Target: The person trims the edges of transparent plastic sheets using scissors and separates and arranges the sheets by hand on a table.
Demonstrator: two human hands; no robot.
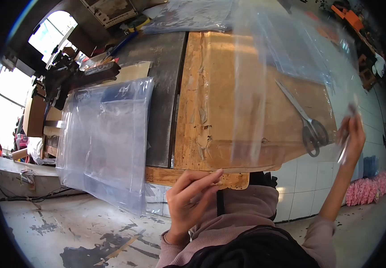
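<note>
My right hand (352, 136), at the right side of the table, has its fingers closed on the edge of a clear plastic sheet (248, 102). Motion blurs the sheet, which spans the right part of the table. My left hand (193, 196) is by the table's front edge, fingers stretched out and apart, with nothing visible in it. Scissors (308, 118) with dark handles lie on the brown board (228, 85), closer to my right hand, blades pointing away from me.
At the left, a stack of clear plastic covers (106, 138) overhangs the front edge of the dark tabletop (164, 89). More plastic sheets (188, 15) lie at the back. A black metal machine (74, 76) stands far left. Pink bundles (369, 187) sit on the floor at right.
</note>
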